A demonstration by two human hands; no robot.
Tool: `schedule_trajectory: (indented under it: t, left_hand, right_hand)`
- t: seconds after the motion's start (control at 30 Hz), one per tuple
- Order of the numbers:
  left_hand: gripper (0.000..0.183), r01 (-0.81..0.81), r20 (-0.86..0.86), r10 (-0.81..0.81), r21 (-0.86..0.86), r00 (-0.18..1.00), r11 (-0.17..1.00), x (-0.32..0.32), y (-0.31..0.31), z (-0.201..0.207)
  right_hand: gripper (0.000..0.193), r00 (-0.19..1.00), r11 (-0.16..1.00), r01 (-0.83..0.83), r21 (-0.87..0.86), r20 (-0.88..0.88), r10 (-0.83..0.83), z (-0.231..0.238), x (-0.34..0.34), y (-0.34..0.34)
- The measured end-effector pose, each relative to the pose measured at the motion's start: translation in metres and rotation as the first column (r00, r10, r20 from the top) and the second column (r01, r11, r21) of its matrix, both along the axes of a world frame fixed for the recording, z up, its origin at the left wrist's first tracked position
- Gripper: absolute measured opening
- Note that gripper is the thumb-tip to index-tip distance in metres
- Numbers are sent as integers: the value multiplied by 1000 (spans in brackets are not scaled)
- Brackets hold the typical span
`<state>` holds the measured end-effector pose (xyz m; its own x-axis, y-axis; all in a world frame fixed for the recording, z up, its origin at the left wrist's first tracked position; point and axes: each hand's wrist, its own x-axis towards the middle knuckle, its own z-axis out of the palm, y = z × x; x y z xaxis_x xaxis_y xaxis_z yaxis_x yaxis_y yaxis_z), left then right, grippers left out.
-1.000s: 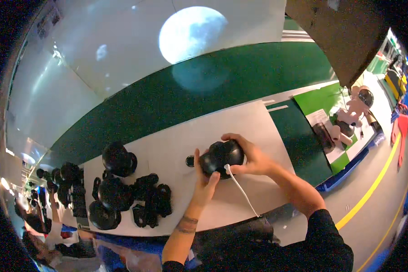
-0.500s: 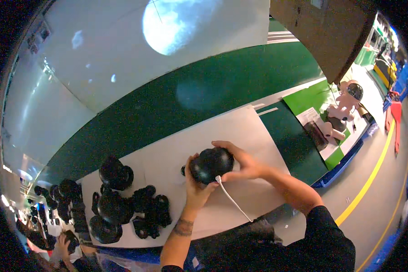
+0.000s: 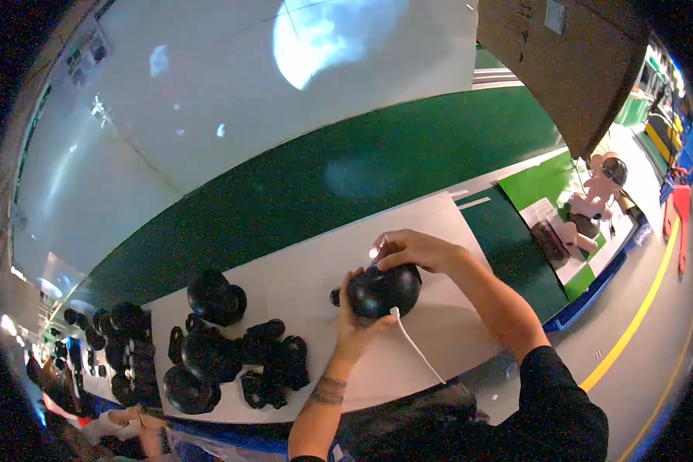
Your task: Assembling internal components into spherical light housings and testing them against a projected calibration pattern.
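Observation:
A glossy black rounded housing (image 3: 385, 291) sits in my left hand (image 3: 356, 323), whose fingers wrap its left side with the thumb along its lower edge. From that lower edge a white cable (image 3: 417, 348) runs down toward the table's front. My right hand (image 3: 417, 252) is at the top of the housing, its fingers bent together against or just above the surface. A small bright white spot shows at its fingertips, too small to name. A small black part (image 3: 335, 296) lies partly hidden beside my left fingers.
Several black round housings (image 3: 212, 354) and black bracket-like parts (image 3: 273, 362) lie on the white worktop (image 3: 285, 289), left. Pale devices (image 3: 593, 202) rest on a green sheet (image 3: 535, 185) at right. A brown cardboard panel (image 3: 562, 69) hangs above. Another person's arm (image 3: 131, 423) shows lower left.
My right hand has left the housing's right side and lower edge and moved to its top, fingers drawn together. My left hand keeps its hold. The whole view has shifted slightly.

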<state>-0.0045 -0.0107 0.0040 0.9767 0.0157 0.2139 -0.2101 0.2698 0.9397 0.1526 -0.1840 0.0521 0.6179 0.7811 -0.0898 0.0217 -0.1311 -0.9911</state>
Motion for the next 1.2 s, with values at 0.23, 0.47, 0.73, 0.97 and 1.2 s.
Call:
schedule_trajectory:
  t: [0.23, 0.47, 0.73, 0.97, 1.2]
  left_hand:
    - [115, 24, 48, -25, 17, 999, 1000, 3, 4, -4]
    - [115, 45, -48, -46, -27, 998, 999, 2, -3, 5]
    - [112, -28, 67, 18, 154, 998, 988, 2, 1, 2]
    - [110, 31, -5, -31, 1, 1000, 1000, 0, -3, 8]
    - [110, 9, 61, -13, 70, 998, 998, 2, 0, 3]
  right_hand:
    - [32, 983, 986, -33, 166, -170, 62, 8, -2, 0]
    - [38, 976, 978, -33, 205, -203, 76, 2, 4, -1]
    - [43, 968, 983, -63, 174, -228, 102, 4, 4, 1]
    - [44, 979, 974, -60, 219, -175, 100, 4, 3, 1]
    - [44, 991, 990, -53, 134, -112, 68, 9, 2, 3]
